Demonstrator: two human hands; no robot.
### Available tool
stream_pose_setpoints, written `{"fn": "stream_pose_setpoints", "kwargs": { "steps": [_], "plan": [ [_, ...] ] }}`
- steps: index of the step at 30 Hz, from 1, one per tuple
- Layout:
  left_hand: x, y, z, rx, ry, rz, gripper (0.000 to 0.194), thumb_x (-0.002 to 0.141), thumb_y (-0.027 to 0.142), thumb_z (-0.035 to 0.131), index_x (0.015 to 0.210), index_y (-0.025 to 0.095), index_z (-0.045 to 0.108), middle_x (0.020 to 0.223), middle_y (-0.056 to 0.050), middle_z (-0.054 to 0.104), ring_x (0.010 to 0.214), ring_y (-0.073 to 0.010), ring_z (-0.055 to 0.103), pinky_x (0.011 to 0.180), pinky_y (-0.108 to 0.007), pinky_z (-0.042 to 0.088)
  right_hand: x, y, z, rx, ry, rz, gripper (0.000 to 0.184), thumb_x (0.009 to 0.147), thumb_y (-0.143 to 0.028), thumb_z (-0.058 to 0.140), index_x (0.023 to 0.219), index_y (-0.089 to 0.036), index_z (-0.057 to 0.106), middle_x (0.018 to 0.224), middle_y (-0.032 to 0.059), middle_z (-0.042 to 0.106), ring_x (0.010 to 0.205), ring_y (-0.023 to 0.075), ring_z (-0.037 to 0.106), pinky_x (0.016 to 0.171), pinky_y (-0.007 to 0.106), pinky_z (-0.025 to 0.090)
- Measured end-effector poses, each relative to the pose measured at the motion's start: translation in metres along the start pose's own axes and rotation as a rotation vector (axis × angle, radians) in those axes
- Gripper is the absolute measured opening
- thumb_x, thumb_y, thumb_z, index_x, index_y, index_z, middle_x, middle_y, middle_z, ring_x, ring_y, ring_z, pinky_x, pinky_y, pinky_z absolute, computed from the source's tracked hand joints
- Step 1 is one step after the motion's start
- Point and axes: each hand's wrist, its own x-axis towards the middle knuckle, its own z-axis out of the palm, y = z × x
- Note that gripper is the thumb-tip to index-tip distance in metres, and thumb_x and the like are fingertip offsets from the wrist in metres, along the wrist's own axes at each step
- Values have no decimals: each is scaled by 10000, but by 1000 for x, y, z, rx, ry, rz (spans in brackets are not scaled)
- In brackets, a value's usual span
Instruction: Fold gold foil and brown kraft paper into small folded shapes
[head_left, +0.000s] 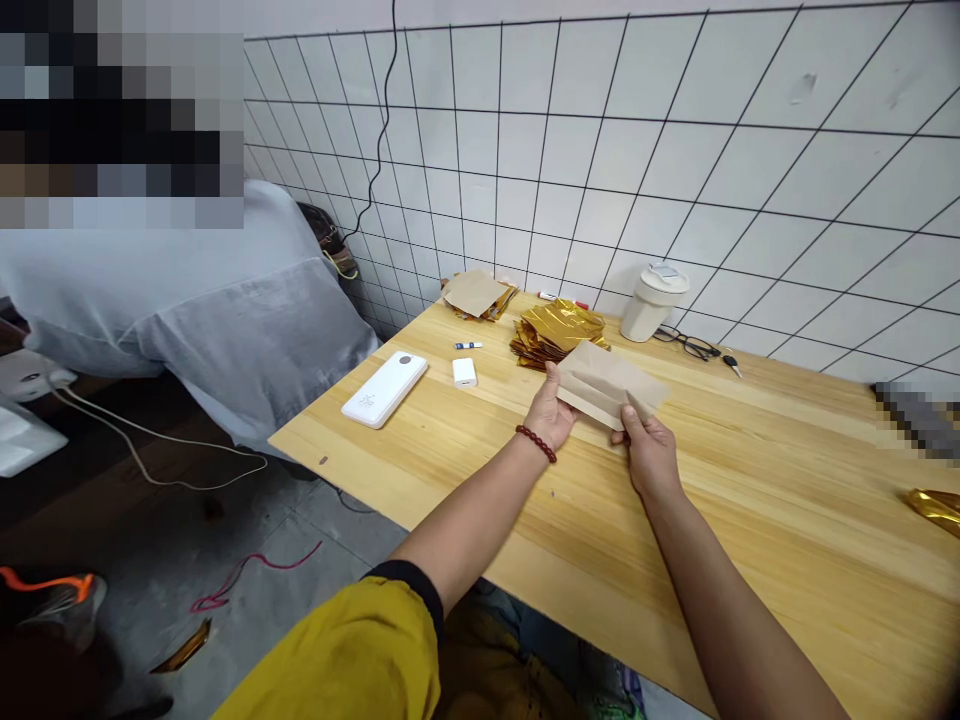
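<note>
Both of my hands hold a creased sheet of brown paper (600, 378) above the wooden table. My left hand (551, 415), with a dark red bead bracelet (536, 444) at the wrist, grips its left edge, the thumb on top. The near right part is pinched by my right hand (651, 450) between thumb and fingers. Just behind the paper lies a pile of gold foil sheets (559, 328). Farther left sits a stack of brown paper (477, 296) with gold foil showing at its edge.
On the wooden table (450, 450) lie a white power bank (385, 390), a white adapter (464, 373) and a small blue-and-white item (469, 346). A lidded cup (654, 302), glasses (688, 344) and a key (732, 365) are by the wall. Another person (195, 300) is at the left.
</note>
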Motion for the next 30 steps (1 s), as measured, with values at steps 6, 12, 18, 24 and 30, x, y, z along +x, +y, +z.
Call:
{"fn": "stream_pose_setpoints", "kwargs": {
  "steps": [6,12,18,24,30],
  "plan": [
    [-3,-17,-4,103,-26,0,307,717,151,762,1009,151,669,1081,-90,718,1056,-225,661,1024,-429,480,3,-1,-1,129,48,-27,368,678,-521,775,774,-179,680,512,-51,541,446,82,452,466,231,356],
    [-2,-12,-1,47,57,-7,278,728,183,760,987,158,663,1131,-99,704,1118,-241,639,1025,-450,478,8,-3,-4,288,157,-31,420,679,-559,755,820,-175,661,679,-15,628,452,52,452,438,202,338],
    [-3,-16,-4,94,-40,-29,354,699,173,778,1035,166,666,1160,-100,697,1133,-248,632,1044,-451,461,7,1,-3,246,130,-33,362,626,-441,839,779,-184,634,576,-71,514,464,47,416,454,188,318],
    [-2,-9,-2,19,35,-67,254,832,283,666,1070,197,639,1138,-77,708,1121,-214,638,1023,-432,477,11,4,-5,250,163,-61,384,607,-456,839,754,-188,606,606,-71,520,452,39,399,439,188,284],
    [-3,-2,2,-39,68,-82,242,881,286,586,1095,181,632,1079,-85,724,1077,-211,655,999,-423,494,9,3,-5,260,150,-32,384,614,-470,825,734,-189,593,596,-73,509,457,43,404,451,192,313]
  ]
}}
